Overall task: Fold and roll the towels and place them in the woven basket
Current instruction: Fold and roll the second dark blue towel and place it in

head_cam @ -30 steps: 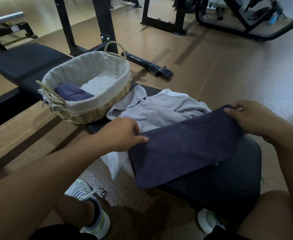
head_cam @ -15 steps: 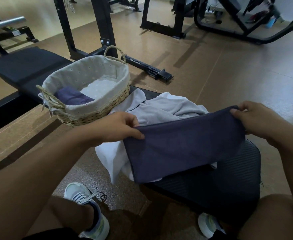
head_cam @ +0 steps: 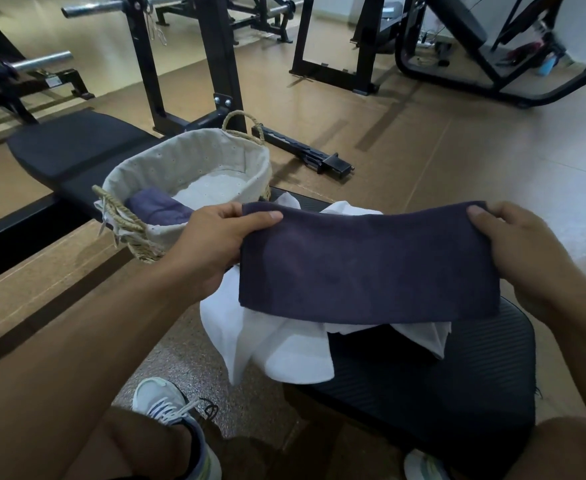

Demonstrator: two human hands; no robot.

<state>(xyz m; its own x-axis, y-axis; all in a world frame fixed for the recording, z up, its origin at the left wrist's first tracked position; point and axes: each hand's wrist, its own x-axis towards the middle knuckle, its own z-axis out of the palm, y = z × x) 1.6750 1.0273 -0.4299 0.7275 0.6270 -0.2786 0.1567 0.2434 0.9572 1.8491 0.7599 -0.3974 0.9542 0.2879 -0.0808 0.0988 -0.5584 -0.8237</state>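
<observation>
— Both hands are busy: the left hand [head_cam: 215,244] pinches the upper left corner of the dark towel [head_cam: 367,265], thumb on top, and the right hand [head_cam: 516,247] pinches the upper right corner the same way. Neither is free.

— Where does the towel sit?

— Held up in the air as a folded band stretched between the two hands, hanging over the white towel [head_cam: 284,348], which lies crumpled on the black bench pad [head_cam: 458,393]. From the dark towel, the basket [head_cam: 187,174] is at about ten o'clock, on the bench, and a rolled purple towel [head_cam: 160,209] already rests inside it at the near left end.

— What might spoil things from here?

— I would guess the fold could slip. It is gripped only at the top corners, so if either pinch loosens, the layers may fall apart and the band will not roll straight.

— Anything else?

— The white towel droops over the pad's edge at seven o'clock, above the floor and a shoe [head_cam: 167,407]. Laying the dark towel down on that lump would likely give an uneven roll, and dragging it could pull the white one off.
</observation>
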